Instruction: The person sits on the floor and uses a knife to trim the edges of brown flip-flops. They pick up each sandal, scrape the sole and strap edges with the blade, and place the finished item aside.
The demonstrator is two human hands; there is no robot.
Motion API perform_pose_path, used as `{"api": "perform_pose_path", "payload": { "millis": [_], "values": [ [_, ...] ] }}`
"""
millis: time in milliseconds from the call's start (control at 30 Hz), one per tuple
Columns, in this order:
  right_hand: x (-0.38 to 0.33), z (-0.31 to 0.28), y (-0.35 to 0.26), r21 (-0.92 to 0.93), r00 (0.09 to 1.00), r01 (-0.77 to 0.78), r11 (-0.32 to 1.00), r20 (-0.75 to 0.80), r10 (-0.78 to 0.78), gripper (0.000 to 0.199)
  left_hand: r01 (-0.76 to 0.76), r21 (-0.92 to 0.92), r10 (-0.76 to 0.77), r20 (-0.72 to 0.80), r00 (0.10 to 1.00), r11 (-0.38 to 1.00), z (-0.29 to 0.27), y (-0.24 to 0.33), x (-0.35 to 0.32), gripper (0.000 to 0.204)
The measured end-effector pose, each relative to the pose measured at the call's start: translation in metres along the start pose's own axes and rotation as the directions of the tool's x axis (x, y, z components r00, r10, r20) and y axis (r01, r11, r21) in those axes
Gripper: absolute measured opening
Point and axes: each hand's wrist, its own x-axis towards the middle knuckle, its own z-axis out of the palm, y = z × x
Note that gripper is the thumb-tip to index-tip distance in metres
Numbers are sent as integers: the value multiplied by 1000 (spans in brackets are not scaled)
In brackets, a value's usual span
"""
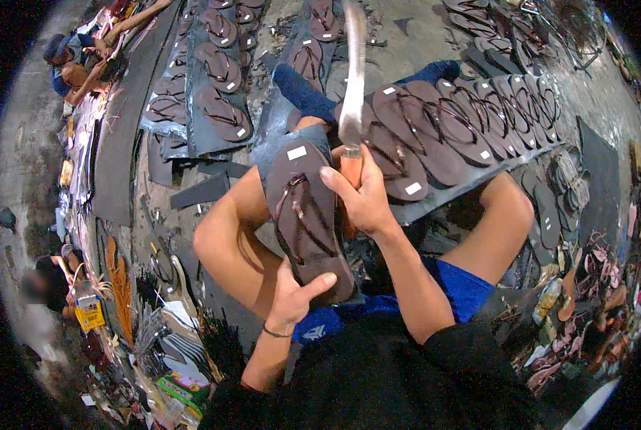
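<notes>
In front of me, a dark brown flip-flop (285,168) with a white label at its toe end stands out over my lap. My left hand (292,292) grips its heel end, thumb pressed on the footbed. Wrapped around the orange handle of a knife (353,79) is my right hand (367,192), beside the flip-flop's right edge. The long, slightly curved blade points away from me and is blurred toward its tip. My right fingers' far side is partly hidden.
Overlapping brown flip-flops (442,122) lie in a row on grey sheeting beyond my right hand. More flip-flops (219,66) stand in columns at far left. Strap scraps (600,279) cover the right side; tools and a yellow box (89,312) lie left. Another person (77,61) sits far left.
</notes>
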Motion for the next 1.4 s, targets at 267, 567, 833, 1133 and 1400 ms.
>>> {"api": "perform_pose_path", "payload": {
  "millis": [267,567,833,1133,1400],
  "values": [
    [7,-39,-73,68,884,350,934,-354,-306,45,-65,54,70,-89,994,996,26,-26,-20,35],
    [-68,-17,-76,144,886,457,878,-160,-435,43,-35,-22,31,-134,990,999,62,-6,-14,29],
    [-116,-8,-79,104,921,378,920,-145,-362,43,-146,-97,129,-169,977,984,70,1,1,27],
    [-149,-42,-104,-212,991,-132,968,-12,132,43,-225,-106,176,-347,921,968,65,23,-11,32],
    [-191,-57,-90,-386,905,-211,898,270,328,55,-251,-429,245,-71,967,868,3,47,-6,34]
  ]
}}
